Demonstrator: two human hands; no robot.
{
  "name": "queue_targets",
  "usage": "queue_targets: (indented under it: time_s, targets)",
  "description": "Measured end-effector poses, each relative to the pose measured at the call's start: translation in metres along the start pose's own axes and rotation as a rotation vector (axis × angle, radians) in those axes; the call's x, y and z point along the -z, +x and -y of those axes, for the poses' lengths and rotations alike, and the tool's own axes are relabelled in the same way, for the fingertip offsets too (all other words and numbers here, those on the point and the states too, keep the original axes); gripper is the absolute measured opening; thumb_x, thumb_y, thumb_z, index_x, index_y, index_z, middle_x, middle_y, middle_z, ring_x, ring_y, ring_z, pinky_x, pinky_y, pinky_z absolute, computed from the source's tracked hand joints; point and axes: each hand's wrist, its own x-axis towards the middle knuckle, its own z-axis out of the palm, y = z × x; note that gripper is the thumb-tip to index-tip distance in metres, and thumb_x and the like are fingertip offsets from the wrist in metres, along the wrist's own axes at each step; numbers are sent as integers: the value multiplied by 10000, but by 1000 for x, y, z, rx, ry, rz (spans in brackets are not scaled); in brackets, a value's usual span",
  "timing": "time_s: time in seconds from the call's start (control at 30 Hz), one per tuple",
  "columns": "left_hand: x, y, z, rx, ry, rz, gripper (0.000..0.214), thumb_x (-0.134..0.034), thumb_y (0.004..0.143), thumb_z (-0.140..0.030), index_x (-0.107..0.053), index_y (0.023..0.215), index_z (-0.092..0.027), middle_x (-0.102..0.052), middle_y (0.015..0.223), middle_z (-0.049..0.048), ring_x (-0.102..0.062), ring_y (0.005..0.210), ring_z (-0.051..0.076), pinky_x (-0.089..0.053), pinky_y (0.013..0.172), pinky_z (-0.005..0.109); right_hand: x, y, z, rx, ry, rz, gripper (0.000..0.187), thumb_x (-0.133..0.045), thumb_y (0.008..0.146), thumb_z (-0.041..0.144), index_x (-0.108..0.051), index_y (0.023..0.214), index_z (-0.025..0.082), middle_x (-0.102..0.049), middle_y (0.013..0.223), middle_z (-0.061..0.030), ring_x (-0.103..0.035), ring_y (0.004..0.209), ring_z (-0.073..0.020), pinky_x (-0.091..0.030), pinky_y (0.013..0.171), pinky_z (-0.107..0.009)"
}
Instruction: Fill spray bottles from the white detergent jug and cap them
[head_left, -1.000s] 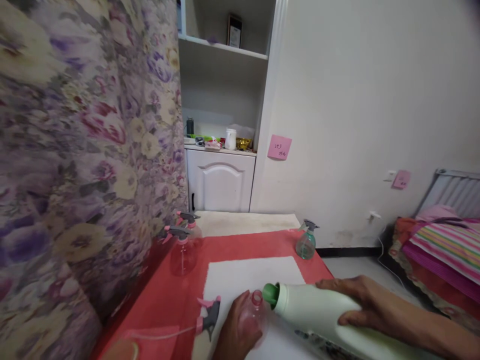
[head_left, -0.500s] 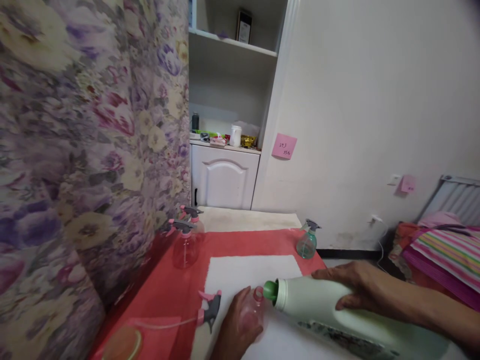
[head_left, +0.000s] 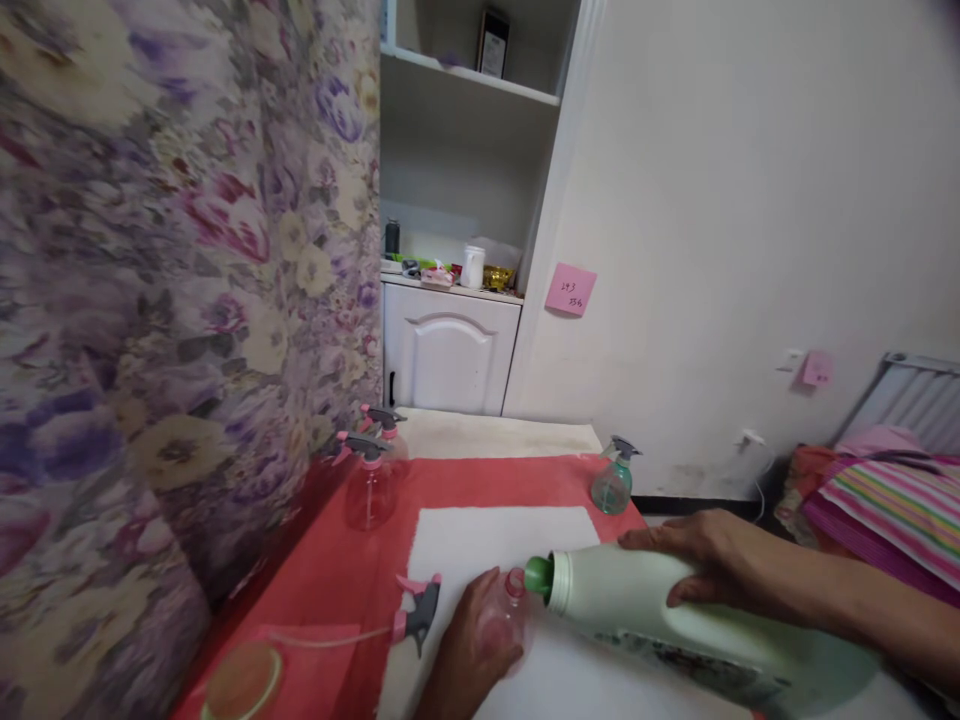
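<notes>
Pointing left, green jug [head_left: 637,592] (long axis sideways), beside pink bottle [head_left: 501,622]

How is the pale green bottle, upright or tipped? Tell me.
Tipped: the right hand holds the pale green bottle nearly sideways, spout toward the pink bottle.

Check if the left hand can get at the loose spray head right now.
Likely not without releasing the pink bottle that the left hand holds; otherwise the way looks free, the loose spray head lying close beside that hand.
</notes>
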Motion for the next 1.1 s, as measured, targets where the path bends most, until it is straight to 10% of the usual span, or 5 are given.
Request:
queue_targets:
  time_s: [1.1]
  targets:
    - [-3, 0, -8, 34, -107, 5, 722, -745, 662, -281, -465, 1326, -251, -567, 1399, 120, -506, 1313, 307, -463, 1043, 394, 15, 10, 0, 100, -256, 161, 516, -591, 925, 433, -489, 1407, 282, -743, 1006, -79, -707, 809, -219, -474, 693, -294]
